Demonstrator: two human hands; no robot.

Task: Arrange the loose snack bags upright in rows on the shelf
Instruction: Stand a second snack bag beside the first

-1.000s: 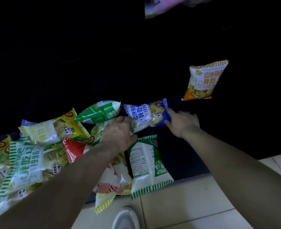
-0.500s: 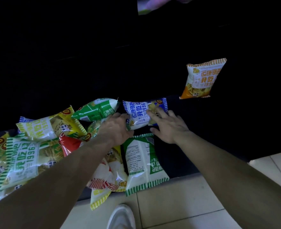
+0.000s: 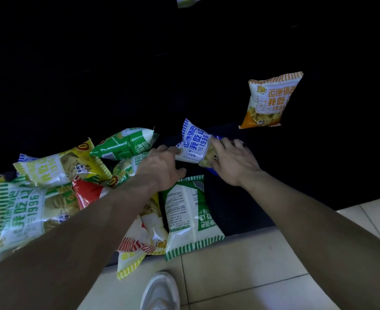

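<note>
1. Head view: loose snack bags (image 3: 39, 198) lie heaped at the left on the dark shelf (image 3: 240, 209).
2. Left hand (image 3: 162, 168), fingers curled, touches the left end of the tilted blue snack bag (image 3: 193, 144); whether it grips is unclear.
3. Right hand (image 3: 233, 166) wraps its fingers round the bag's other end.
4. Orange snack bag (image 3: 271, 101) stands upright, well apart.

Glossy crinkled plastic snack bags (image 3: 191, 144); smooth, faintly shiny floor tiles (image 3: 240, 271).

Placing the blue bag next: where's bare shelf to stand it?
Bare shelf lies between the blue bag and the upright orange bag, and right of the face-down green bag. Left of the left hand, bags overlap in a heap.
</note>
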